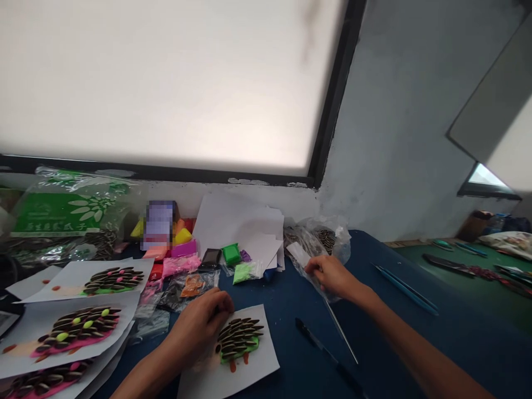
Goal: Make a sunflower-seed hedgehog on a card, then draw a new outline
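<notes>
My left hand (204, 320) rests over the upper left of a white sheet (268, 363), its fingers curled in and their tips hidden. On that sheet is a hedgehog picture (240, 339), with dark striped sunflower seeds as spines, a green clay edge and orange-brown feet. Farther right, my right hand (332, 275) is closed in a pinch beside a clear plastic bag (338, 224) of seeds. A white strip (298, 254) lies against its fingertips; whatever is between them is too small to make out. A thin metal rod (341, 331) and a dark pen (318, 338) lie below.
Finished-looking seed hedgehog sheets (89, 327) overlap at the left. Behind them stands a green-and-clear seed bag (62, 213). Colored clay packets (180, 266) and blank paper (236, 221) lie near the wall. Blue tweezers (405, 289) are at the right, before a green table (453, 266).
</notes>
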Tool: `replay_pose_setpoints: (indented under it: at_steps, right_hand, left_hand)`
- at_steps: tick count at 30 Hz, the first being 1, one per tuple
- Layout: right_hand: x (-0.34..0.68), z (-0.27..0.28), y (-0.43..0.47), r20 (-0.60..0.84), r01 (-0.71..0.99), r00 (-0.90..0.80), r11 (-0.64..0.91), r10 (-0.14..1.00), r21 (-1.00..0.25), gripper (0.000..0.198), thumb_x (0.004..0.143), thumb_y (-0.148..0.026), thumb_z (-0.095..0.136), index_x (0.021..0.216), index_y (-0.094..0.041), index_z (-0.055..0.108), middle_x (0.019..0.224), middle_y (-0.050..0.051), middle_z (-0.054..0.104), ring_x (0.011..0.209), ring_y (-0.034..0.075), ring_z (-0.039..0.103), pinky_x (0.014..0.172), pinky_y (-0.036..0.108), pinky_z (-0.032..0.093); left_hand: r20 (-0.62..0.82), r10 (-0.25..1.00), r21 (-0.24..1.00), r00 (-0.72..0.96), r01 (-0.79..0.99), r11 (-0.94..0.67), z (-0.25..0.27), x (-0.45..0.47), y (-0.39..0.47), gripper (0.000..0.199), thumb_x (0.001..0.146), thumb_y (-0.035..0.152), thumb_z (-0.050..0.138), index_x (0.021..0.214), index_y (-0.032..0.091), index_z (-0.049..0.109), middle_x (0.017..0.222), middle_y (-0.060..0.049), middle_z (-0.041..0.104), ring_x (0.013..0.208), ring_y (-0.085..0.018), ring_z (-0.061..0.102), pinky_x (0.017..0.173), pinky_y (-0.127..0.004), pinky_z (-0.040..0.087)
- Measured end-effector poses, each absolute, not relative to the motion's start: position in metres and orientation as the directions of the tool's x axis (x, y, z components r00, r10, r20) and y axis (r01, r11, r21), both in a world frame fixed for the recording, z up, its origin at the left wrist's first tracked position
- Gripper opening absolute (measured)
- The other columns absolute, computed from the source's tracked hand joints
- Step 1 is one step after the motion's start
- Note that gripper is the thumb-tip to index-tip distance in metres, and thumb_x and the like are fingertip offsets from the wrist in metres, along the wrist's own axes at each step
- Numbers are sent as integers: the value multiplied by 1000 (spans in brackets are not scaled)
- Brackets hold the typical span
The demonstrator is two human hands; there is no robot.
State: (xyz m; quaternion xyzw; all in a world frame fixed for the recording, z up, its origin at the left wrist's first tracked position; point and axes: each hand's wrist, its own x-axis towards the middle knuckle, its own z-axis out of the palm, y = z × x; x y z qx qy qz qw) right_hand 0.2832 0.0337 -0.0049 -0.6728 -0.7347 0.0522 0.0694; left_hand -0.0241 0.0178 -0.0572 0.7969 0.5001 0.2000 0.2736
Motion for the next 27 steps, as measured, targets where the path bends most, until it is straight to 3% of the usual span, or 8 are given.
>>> replay_pose_setpoints:
  at_steps: [5,8,10,15,18,22,24,27]
  right_hand:
    - [279,4,32,230,989,-13,47,973,-144,30,89,-9,40,101,-13,68,103,13,67,85,22,63,72,30,44]
    - [281,10,33,356,993,82,-46,931,-109,38,94,-14,34,127,-9,52,129,20,53,109,29,55,86,37,41]
    - [282,9,33,363,992,114,-87,925,-91,42,94,-18,39,134,-7,45,134,24,47,119,34,48,92,42,38]
    - [269,-14,29,232,996,31,-10,972,-93,24,89,-20,55,109,-10,64,99,17,68,95,30,63,78,34,45]
    - [255,-25,25,237,986,-62,96,969,-134,21,89,-9,49,98,-11,68,98,15,69,96,26,63,81,32,44]
    - [244,-30,24,243,943,-188,244,952,-225,24,90,-11,49,101,-19,69,98,5,72,96,17,64,84,23,45]
    - [247,-28,25,259,937,-179,245,949,-248,31,92,-8,42,106,-19,67,98,4,71,92,15,64,82,22,45]
    - [261,-22,30,307,960,-73,151,949,-238,37,90,-2,32,107,-11,63,105,11,67,87,16,64,76,25,46]
  left_hand:
    - [61,911,626,408,696,-353,-59,-24,18,17,81,26,43,78,22,60,82,-3,63,76,-19,58,70,-29,42]
    - [56,910,629,411,693,-352,-59,-24,19,18,81,24,44,79,21,61,84,-3,63,77,-20,59,70,-29,41]
    - [56,909,630,414,691,-353,-58,-24,19,18,81,22,43,80,21,61,85,-3,64,79,-20,60,70,-29,41]
    - [41,910,621,412,703,-346,-55,-23,16,19,82,23,42,81,21,62,87,-4,64,79,-21,60,70,-29,42]
    - [50,913,609,404,713,-349,-56,-23,17,19,81,23,43,80,22,61,85,-4,64,77,-20,59,70,-28,42]
    - [67,912,597,404,716,-361,-62,-23,19,19,80,25,42,79,23,61,83,-3,64,74,-20,58,70,-28,42]
    - [79,910,601,407,709,-369,-64,-24,20,19,80,26,42,79,23,61,82,-3,64,74,-20,57,70,-29,43]
    - [86,905,597,416,706,-381,-66,-25,21,20,81,27,41,79,23,61,83,-3,64,75,-21,58,70,-29,43]
